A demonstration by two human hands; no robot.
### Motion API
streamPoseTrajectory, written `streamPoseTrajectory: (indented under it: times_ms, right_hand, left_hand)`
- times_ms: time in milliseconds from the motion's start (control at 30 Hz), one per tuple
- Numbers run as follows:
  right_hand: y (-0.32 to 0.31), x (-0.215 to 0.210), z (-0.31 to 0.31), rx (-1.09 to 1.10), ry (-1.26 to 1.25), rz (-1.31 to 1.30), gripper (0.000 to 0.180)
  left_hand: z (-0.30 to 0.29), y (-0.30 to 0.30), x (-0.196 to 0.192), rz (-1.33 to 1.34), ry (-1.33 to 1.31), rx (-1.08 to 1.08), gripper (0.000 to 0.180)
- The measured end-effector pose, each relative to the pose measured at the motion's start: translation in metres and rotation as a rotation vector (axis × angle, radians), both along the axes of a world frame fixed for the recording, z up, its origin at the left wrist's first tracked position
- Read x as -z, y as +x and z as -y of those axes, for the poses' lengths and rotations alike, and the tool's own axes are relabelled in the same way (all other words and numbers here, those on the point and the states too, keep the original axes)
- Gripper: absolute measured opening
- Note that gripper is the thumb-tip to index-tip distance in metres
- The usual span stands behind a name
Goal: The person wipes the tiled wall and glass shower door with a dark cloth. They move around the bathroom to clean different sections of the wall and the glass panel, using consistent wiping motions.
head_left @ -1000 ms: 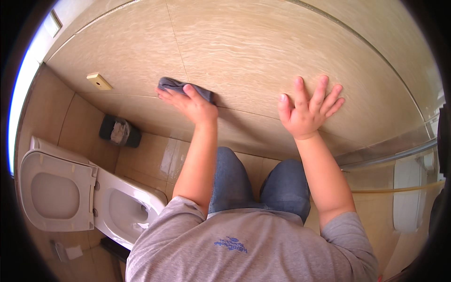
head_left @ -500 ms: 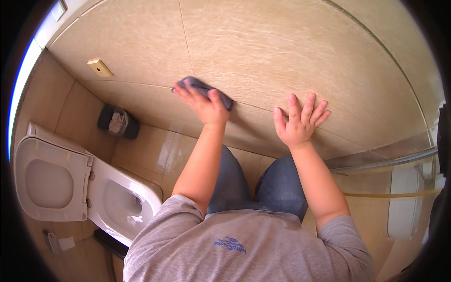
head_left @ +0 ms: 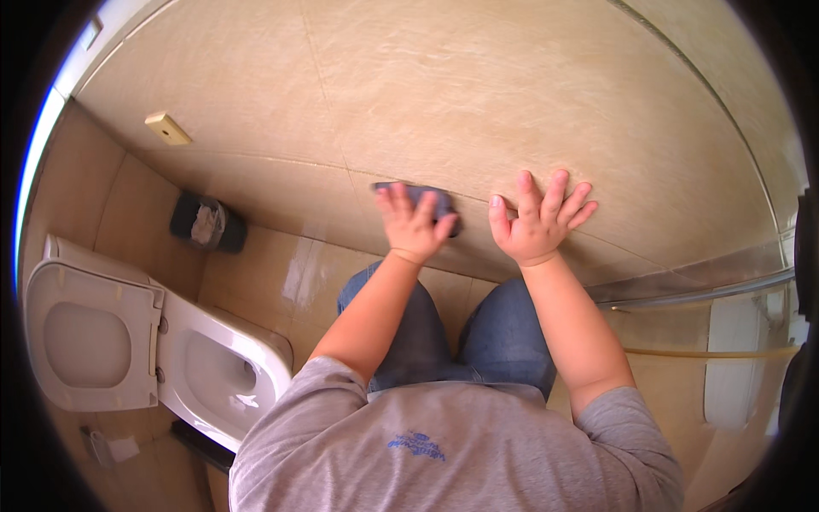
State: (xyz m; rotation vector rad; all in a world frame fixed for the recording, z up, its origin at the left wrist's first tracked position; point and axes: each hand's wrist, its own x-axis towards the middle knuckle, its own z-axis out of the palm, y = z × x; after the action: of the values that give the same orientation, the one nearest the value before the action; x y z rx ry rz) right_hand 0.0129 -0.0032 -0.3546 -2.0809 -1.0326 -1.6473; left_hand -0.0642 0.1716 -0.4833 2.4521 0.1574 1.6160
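Observation:
My left hand (head_left: 413,230) presses a folded dark grey-purple cloth (head_left: 443,203) against the beige tiled wall (head_left: 461,94). Its fingers are spread over the cloth, which is slightly blurred and sits just below a horizontal tile joint. To the right, my right hand (head_left: 539,226) lies flat on the same wall, fingers fanned out, holding nothing. Between the two hands is a short stretch of bare tile.
A white toilet (head_left: 192,341) with its lid raised stands at my left. In the corner behind it is a small dark bin (head_left: 230,232) with crumpled paper. A yellowish wall plate (head_left: 168,128) sits above the bin. A metal rail (head_left: 699,290) runs along the right.
My left hand and the cloth have moved right and down along the wall, closer to my right hand. The right hand stays in place on the tiles.

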Motion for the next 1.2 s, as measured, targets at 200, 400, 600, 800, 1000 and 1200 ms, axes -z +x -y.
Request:
streamPoseTrajectory:
  times_ms: [200, 400, 600, 800, 1000, 1200]
  right_hand:
    - [-0.006, -0.003, -0.003, 0.016, -0.026, 0.018, 0.060]
    - [-0.007, -0.002, -0.002, 0.052, -0.024, 0.024, 0.060]
    - [-0.018, -0.013, 0.001, 0.000, 0.000, -0.083, 0.054]
    - [-0.052, -0.108, -0.040, -0.183, 0.078, -0.076, 0.052]
    - [-0.028, -0.107, -0.067, 0.154, -0.016, 0.059, 0.064]
    - [-0.022, -0.107, -0.074, 0.143, 0.025, 0.101, 0.065]
  left_hand:
    - [-0.058, -0.017, -0.017, 0.150, -0.689, -0.132, 0.089]
    - [0.025, -0.003, -0.025, -0.019, -0.151, 0.076, 0.082]
    - [-0.022, -0.012, -0.114, -0.087, 0.046, 0.008, 0.054]
    - [-0.084, -0.028, -0.261, 0.017, -0.034, -0.118, 0.070]
    - [-0.159, -0.032, -0.271, 0.256, -0.196, -0.183, 0.066]
    - [-0.095, -0.016, -0.252, 0.200, -0.165, -0.137, 0.069]
